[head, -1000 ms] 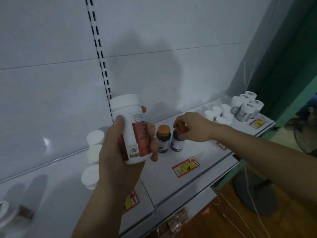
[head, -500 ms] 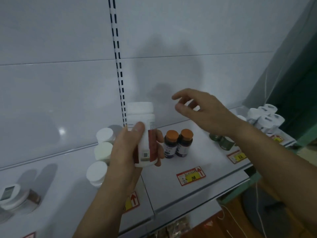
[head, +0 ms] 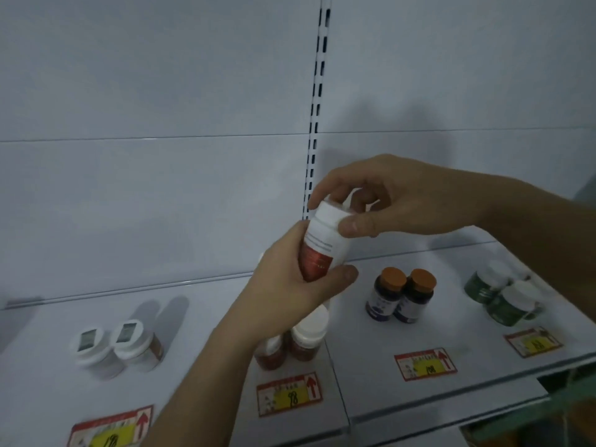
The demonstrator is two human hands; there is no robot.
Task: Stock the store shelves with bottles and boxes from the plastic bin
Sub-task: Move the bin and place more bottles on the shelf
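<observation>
White plastic bottle with a red label (head: 322,250) sat tilted in the air above the white metal shelf (head: 209,333), held by both hands at once, which read as a handover or a re-grip before placing. The left hand (head: 290,291) wrapped the lower body, thumb pressed on the front near the label's bottom edge and fingers curled behind, so it carried the weight. The right hand (head: 387,201) came in from the right and pinched the white cap, thumb on the near side and fingertips over the top and far side; that hold would suit turning the bottle to face its label forward, or lifting it away by the cap. Directly below, partly hidden by the left forearm, stood 2 matching white-capped bottles with red labels (head: 290,345) behind a red and yellow price tag (head: 289,398), so that row was probably the destination, grouping like with like. To the left stood 2 white bottles with printed caps (head: 116,348); to the right, 2 dark bottles with orange caps (head: 401,295), touching, and further right 2 green-labelled bottles with white caps (head: 503,295). Each pair sat behind its own tag. The plastic bin was not in view.
</observation>
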